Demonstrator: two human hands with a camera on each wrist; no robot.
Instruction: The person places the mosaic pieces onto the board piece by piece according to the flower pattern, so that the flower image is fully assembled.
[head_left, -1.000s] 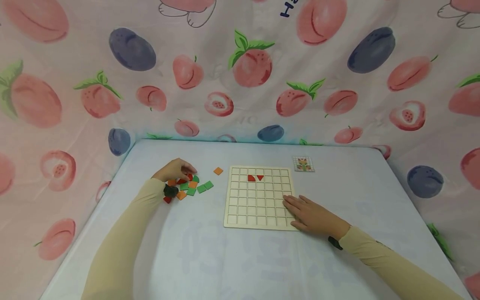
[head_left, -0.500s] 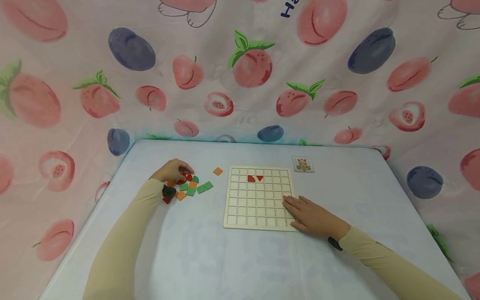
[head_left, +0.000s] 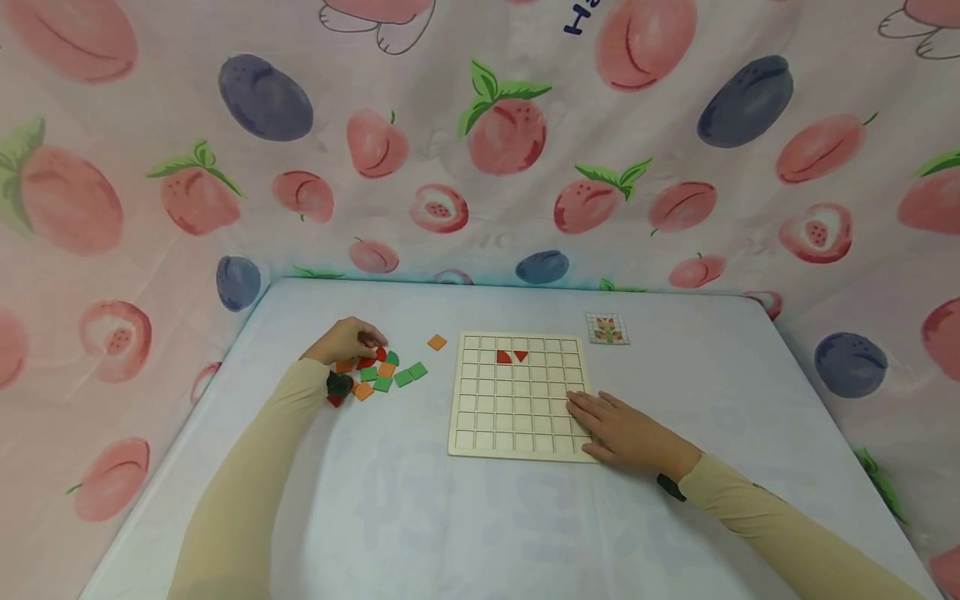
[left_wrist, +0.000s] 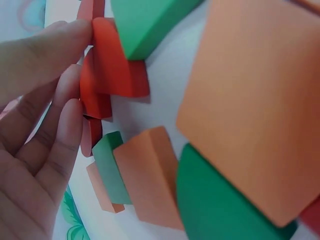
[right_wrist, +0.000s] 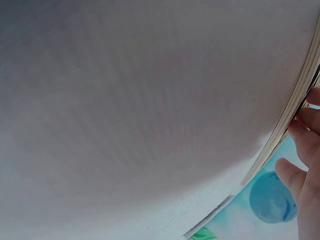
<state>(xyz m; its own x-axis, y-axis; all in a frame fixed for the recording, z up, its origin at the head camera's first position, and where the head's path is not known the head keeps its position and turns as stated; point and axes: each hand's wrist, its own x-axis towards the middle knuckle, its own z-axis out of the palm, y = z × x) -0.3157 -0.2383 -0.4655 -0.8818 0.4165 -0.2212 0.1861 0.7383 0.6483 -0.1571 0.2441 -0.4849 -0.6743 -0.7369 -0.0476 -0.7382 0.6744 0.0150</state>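
Observation:
My left hand [head_left: 345,340] is over a loose group of coloured tiles at the left of the table. In the left wrist view its thumb and fingers pinch the edge of a red tile [left_wrist: 117,60], which overlaps another red piece. Green tiles [left_wrist: 152,22] and orange tiles [left_wrist: 250,105] lie around it. My right hand [head_left: 630,433] rests, fingers straight, on the right edge of a pale wooden grid board [head_left: 517,425]. On this board, a red quarter-round tile [head_left: 504,357] sits beside a red triangle tile [head_left: 521,357] in the upper rows.
A small pattern card [head_left: 607,328] lies behind the board to the right. One orange tile [head_left: 437,342] is apart from the group, left of the board. Fruit-printed cloth [head_left: 480,225] hangs at the table's back and sides.
My left hand has drawn slightly left and its fingertips have shifted among the red tiles. The right hand and the board stay where they were.

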